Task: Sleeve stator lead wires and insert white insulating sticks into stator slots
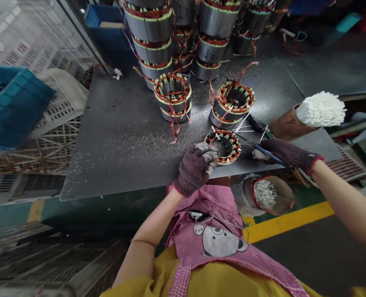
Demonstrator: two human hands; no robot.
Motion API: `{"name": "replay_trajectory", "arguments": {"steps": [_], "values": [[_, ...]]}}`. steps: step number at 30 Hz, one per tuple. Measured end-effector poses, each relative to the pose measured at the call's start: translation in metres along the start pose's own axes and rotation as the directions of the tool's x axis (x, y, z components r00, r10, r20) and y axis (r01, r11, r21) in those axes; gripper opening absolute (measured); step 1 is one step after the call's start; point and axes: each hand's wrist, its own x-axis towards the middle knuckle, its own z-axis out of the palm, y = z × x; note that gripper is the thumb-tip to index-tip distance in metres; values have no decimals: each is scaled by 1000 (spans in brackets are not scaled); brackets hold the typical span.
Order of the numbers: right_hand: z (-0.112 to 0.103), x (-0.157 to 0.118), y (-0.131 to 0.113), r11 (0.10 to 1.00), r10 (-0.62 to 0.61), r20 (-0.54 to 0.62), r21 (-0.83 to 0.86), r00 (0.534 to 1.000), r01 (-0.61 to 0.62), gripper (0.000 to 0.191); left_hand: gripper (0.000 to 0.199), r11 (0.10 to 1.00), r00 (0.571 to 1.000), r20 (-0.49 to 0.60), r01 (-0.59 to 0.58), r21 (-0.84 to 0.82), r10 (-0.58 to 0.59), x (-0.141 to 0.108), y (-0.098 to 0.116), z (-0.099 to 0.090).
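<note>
A ring-shaped motor stator [234, 159], wound with copper wire and dotted with white ties, lies near the table's front edge. My left hand [198, 165], in a dark work glove with pale fingertips, curls its fingers against the stator's left rim. On the other side, my right hand [283, 153], gloved as well, is closed around a blue-handled tool [268, 152]. The tool's thin dark end points left toward the far rim of the stator; its exact kind is unclear. Loose white cable ties [243, 126] lie just behind, beside a small stack of stators [229, 105].
Another short stator stack [172, 99] stands to the left, with tall stacks [150, 37] behind. A brown container of white ties [289, 123] stands right. Below the edge is a bin of white clippings [265, 194]. Blue crates [16, 107] are at left. Clippings litter the metal table [109, 152].
</note>
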Motion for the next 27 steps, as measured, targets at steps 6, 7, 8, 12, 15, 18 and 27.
{"name": "replay_trajectory", "arguments": {"steps": [6,7,8,12,15,18,27], "values": [[-8,3,-33,976,168,38,-150,985,-160,39,11,1000,999,-36,-25,4,25,1,1,0],[-12,2,-38,953,229,46,-214,972,-214,42,11,999,997,-64,-40,-2,40,1,1,1],[-16,1,-44,924,289,40,-274,957,-268,44,11,999,995,-83,-50,-5,50,1,1,1],[-23,5,-72,872,312,-197,-328,929,-363,58,9,1000,999,-48,-13,6,13,0,2,0],[-17,19,-102,929,115,-334,-298,936,-221,62,10,1000,1000,-21,21,16,-21,0,2,0],[-8,32,-125,916,8,-270,-385,963,-115,52,10,1000,998,-62,-13,-11,12,2,3,1],[20,15,-162,940,-236,-317,-313,918,134,53,11,916,865,-403,141,-375,-298,-14,4,1]]}}
